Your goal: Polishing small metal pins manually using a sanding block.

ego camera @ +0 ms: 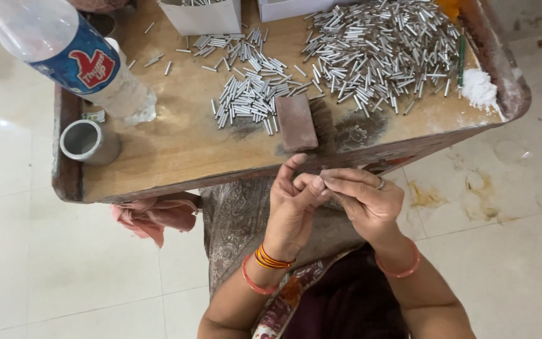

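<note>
My left hand [293,201] and my right hand [365,201] meet just below the near edge of a wooden tray table [177,150]. Their fingertips pinch together on something very small between them, which I cannot make out. On the table lie several thin silver metal tubes: a smaller heap [249,94] in the middle and a large heap [381,53] at the back right. A brown rectangular block [296,122] rests near the front edge, just above my hands.
A clear plastic bottle [64,53] with a blue label stands at the left, a grey metal cup [86,141] below it. White boxes [205,16] sit at the back. White powder [478,88] lies at the right rim. A pink cloth [155,216] hangs under the table.
</note>
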